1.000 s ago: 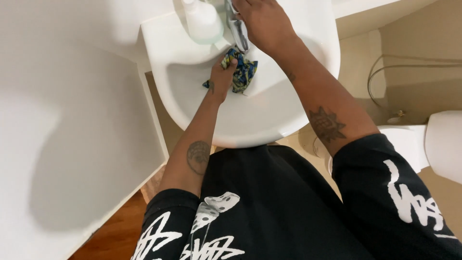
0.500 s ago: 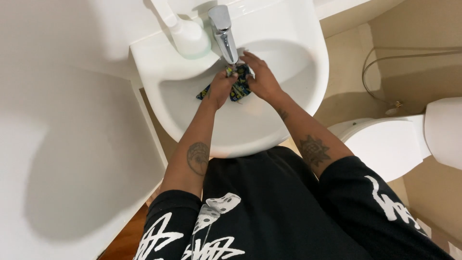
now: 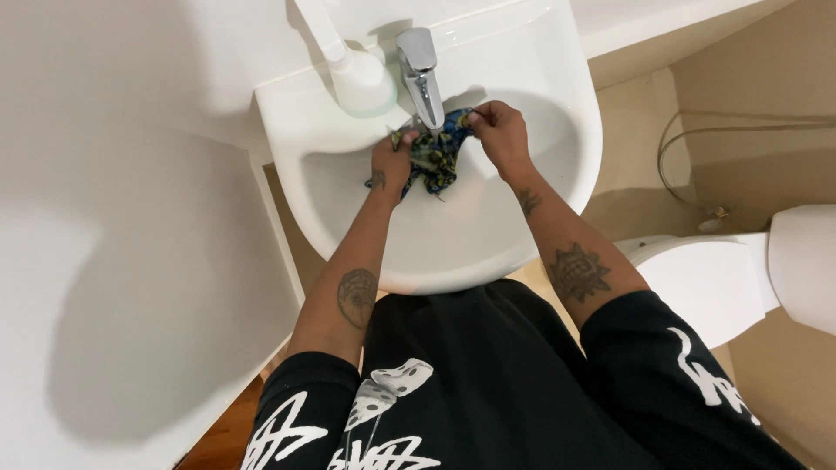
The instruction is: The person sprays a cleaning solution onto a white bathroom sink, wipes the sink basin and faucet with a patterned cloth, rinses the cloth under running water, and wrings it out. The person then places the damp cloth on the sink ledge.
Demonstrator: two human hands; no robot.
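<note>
Both hands now on the cloth under the tap, over the basin.

Right hand point(image 3: 498, 132) has come off the tap point(image 3: 420, 71) since a second ago and joined the left hand point(image 3: 392, 164); each hand's grip is pinched shut on one end of the blue-and-yellow patterned cloth point(image 3: 433, 155), which hangs bunched between them just below the spout, above the sink point(image 3: 557, 200) bowl. Reads as working the cloth rather than handling the tap. White bottle point(image 3: 361, 80) sits on the rim just left of the tap, close to the left knuckles. Wall tight on the left, toilet point(image 3: 714, 278) off right; free room is mostly down into the bowl.
</note>
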